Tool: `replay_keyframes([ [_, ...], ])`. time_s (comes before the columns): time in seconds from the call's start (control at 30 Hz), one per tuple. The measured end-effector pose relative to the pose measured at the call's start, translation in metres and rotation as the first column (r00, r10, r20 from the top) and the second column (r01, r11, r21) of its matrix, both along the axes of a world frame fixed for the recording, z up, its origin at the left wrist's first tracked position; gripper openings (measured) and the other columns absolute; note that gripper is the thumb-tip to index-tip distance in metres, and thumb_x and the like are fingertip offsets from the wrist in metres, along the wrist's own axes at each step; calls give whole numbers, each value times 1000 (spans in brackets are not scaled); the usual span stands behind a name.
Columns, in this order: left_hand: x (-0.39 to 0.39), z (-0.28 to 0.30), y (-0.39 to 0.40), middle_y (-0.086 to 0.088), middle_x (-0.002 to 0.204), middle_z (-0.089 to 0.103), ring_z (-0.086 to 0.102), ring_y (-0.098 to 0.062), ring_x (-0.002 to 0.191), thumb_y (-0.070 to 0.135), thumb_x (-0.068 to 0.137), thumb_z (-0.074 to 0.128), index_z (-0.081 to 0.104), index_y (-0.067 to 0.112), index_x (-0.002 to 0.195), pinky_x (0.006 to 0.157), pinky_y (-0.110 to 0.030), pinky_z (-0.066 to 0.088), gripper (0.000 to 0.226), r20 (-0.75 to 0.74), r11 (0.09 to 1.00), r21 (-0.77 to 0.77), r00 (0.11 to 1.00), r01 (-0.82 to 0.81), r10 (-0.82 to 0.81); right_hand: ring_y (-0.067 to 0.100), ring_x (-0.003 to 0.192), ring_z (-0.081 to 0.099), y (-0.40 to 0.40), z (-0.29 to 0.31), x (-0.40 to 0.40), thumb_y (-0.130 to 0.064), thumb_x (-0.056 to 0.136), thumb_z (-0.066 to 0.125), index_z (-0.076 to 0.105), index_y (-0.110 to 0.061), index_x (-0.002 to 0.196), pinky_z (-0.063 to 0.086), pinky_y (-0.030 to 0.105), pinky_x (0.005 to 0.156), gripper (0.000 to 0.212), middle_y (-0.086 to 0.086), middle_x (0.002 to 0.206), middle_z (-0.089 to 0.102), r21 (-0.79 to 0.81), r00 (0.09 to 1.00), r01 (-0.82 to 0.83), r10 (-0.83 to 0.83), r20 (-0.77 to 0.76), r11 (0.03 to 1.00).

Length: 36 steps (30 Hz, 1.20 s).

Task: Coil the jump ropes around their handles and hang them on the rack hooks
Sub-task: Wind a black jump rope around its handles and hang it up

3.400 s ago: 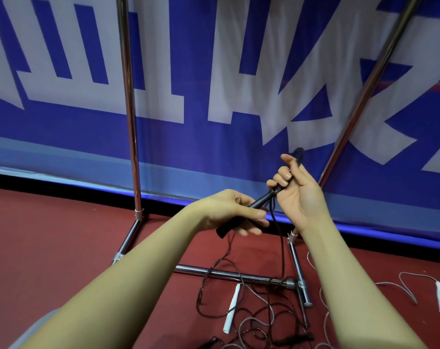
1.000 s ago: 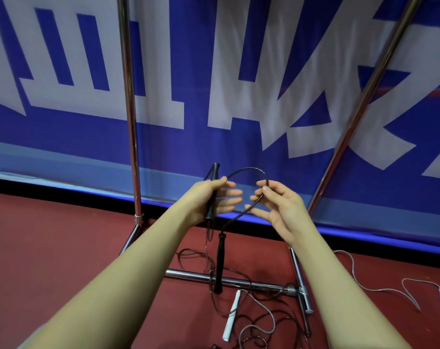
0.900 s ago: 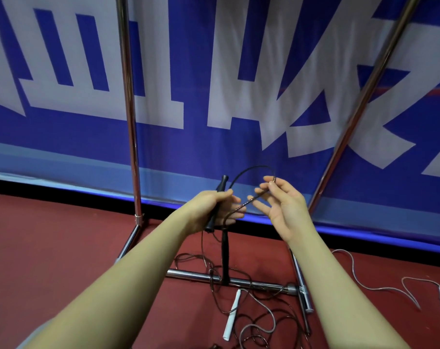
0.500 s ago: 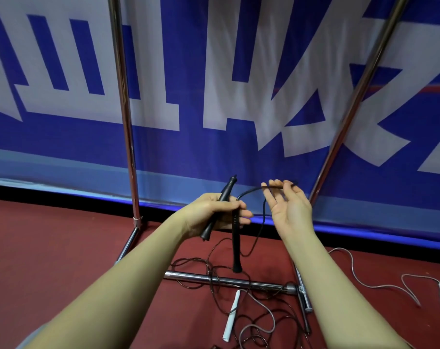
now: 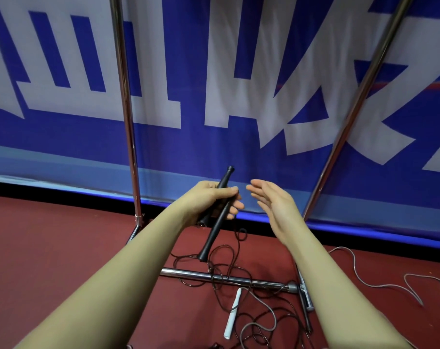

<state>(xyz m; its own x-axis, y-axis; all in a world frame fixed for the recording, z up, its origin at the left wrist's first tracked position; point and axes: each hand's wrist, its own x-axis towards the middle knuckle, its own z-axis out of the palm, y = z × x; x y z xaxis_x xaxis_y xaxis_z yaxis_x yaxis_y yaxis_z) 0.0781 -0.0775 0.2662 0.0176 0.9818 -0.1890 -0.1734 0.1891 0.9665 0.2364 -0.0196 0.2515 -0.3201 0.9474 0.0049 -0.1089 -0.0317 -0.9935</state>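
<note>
Two black handles (image 5: 217,212) sit gripped in the left hand (image 5: 209,201), axes slanting up-right (cord trailing below), just left of the open-fingered right hand (image 5: 272,201).

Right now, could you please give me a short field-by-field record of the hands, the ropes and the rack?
left hand: grips both black handles together
right hand: open, holding nothing
black cord: loose on the floor, not coiled
white rope: on the floor by the rack base bar
rack hooks: not in view
</note>
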Motion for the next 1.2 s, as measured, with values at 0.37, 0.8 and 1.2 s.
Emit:
replay_keyframes([
  [0.37,-1,6,-7,-15,82,73,70,-19,68,25,96,51,64,-1,99,64,-31,60,29,54,988,-55,988,147,-144,4,56,43,-2,-2,-2,-12,98,50,61,-12,78,44,26,66,23,-3,63,48,96,997,-82,83,-9,992],
  [0.8,5,6,-8,-6,75,69,61,-10,58,24,81,59,64,4,99,52,-22,53,27,2,952,-2,952,307,-307,15,107,54,2,-4,-3,-18,103,41,54,-22,95,39,31,97,15,-1,107,63,181,997,76,-76,-8,980],
  [1.2,0,6,-9,-2,69,64,56,-8,55,18,86,58,62,3,100,52,-19,49,20,52,949,97,951,300,-305,11,58,44,-2,14,15,-12,85,58,66,-6,108,43,22,59,25,-4,68,53,175,930,-269,303,-208,947],
])
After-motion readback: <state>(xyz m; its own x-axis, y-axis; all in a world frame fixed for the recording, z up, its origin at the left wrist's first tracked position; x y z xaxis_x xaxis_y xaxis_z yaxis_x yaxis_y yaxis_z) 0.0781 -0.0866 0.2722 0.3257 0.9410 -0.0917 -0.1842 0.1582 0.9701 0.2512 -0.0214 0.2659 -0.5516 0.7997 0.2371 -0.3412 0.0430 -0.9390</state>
